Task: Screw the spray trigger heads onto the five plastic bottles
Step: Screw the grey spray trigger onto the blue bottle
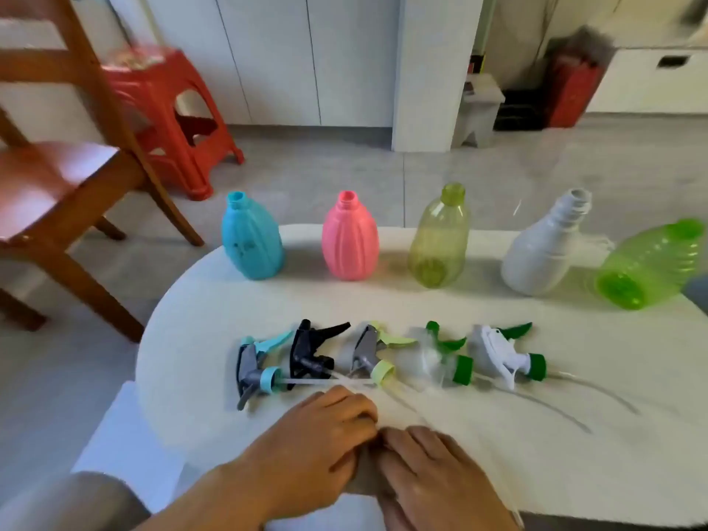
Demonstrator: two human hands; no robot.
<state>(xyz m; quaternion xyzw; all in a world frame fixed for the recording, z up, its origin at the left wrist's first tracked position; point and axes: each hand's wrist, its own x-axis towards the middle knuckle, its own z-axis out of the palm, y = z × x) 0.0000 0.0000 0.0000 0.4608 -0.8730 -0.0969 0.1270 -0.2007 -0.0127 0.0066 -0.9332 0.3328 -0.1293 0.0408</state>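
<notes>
Along the far edge of the white table (199,339) stand several open bottles: blue (251,239), pink (349,239), olive-yellow (440,239), white (540,251) and bright green (647,266). In front of them lies a row of trigger heads with dip tubes: grey-teal (254,367), black (312,350), grey-yellow (369,354), clear-green (444,362) and white-green (505,356). My left hand (318,446) and my right hand (433,473) rest palm-down on the table's near edge, fingertips touching each other, holding nothing.
A wooden chair (57,178) stands left of the table, with a red plastic stool (172,109) behind it. White cabinets, a small white step stool (479,109) and red and black items are on the floor farther back.
</notes>
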